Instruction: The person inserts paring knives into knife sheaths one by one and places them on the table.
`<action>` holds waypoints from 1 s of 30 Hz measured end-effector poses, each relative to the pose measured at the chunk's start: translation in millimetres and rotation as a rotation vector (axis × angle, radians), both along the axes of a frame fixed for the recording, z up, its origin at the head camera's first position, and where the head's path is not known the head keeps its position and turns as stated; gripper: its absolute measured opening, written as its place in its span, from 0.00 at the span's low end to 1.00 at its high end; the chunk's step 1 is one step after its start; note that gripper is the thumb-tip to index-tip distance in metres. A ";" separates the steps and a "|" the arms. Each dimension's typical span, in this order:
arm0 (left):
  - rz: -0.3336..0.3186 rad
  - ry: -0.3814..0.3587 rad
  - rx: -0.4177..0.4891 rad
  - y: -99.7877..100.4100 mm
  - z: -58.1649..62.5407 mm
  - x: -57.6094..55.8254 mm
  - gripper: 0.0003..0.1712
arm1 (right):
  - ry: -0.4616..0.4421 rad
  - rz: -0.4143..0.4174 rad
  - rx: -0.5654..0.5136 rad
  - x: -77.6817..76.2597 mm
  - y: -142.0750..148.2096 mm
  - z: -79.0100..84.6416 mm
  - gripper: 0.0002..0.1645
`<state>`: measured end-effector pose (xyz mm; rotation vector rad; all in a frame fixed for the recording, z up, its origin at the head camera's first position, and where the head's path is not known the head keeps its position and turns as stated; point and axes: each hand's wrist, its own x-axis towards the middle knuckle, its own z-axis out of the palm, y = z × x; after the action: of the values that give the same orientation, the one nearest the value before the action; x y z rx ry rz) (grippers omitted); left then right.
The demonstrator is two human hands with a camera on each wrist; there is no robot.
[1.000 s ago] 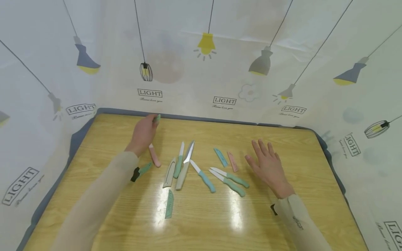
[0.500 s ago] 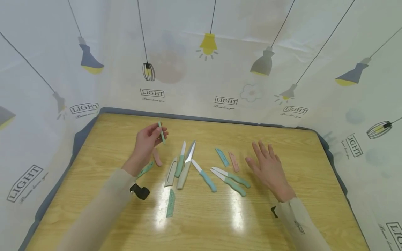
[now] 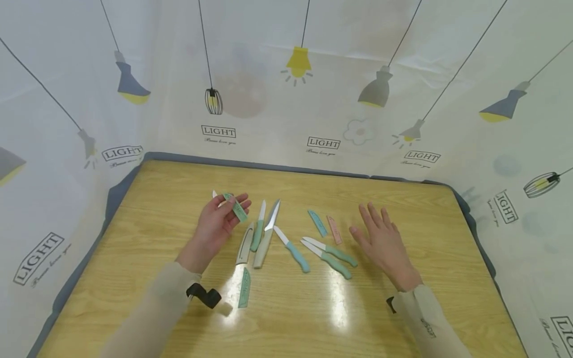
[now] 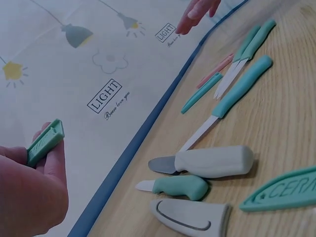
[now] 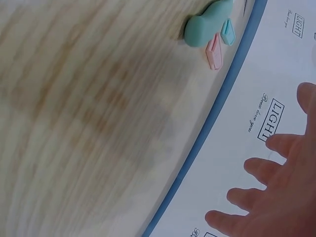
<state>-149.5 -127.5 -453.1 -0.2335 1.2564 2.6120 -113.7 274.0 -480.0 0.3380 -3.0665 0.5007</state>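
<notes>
Above the table's left side, my left hand (image 3: 209, 233) pinches a green knife sheath (image 3: 240, 213) between thumb and fingers, palm turned upward. In the left wrist view this sheath (image 4: 47, 143) shows its open slot end. A white blade tip (image 3: 214, 193) peeks out behind that hand, which hides the rest of the knife. Just right of it lie a green-handled knife (image 3: 257, 233), a beige-handled knife (image 3: 263, 248) and a beige sheath (image 3: 244, 244). My right hand (image 3: 384, 241) is spread with fingers straight, palm down at the right, holding nothing.
On the wooden table (image 3: 403, 323) lie a blue-handled knife (image 3: 296, 256), two green-handled knives (image 3: 335, 267), a blue sheath (image 3: 317, 223) and a pink sheath (image 3: 334, 229). Another green sheath (image 3: 244, 288) is nearer the front. A lamp-print curtain (image 3: 268, 109) surrounds the table's back and sides.
My left hand has come from the back edge toward the middle, turning palm up with the green sheath. It now covers the pink knife's handle and another green sheath. The right hand stays put.
</notes>
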 end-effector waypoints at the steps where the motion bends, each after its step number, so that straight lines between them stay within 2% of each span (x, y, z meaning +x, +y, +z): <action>1: -0.004 0.005 -0.001 2.0 -0.8 1.8 0.12 | 0.000 0.000 -0.003 0.9 -0.3 -0.5 0.45; 10: -0.032 0.007 -0.041 15.6 -11.6 12.7 0.17 | 0.012 0.011 -0.011 6.9 -7.7 -9.3 0.43; 16: -0.030 -0.054 -0.042 23.5 -16.8 17.8 0.19 | -0.013 0.029 -0.010 9.7 -22.1 -12.2 0.41; 21: -0.029 -0.083 -0.018 28.6 -23.2 20.3 0.19 | -0.008 0.095 -0.003 17.0 -34.1 -13.4 0.42; 25: -0.028 -0.112 0.005 30.5 -28.5 21.8 0.20 | -0.004 0.125 -0.047 23.9 -38.2 -15.3 0.39; 30: -0.020 -0.126 0.009 31.5 -31.6 22.6 0.24 | 0.079 0.174 -0.059 27.0 -40.9 -19.9 0.32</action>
<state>-126.9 -96.0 -484.7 -0.3756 1.1989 2.5422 -86.7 233.0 -499.9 0.6111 -2.9540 0.5681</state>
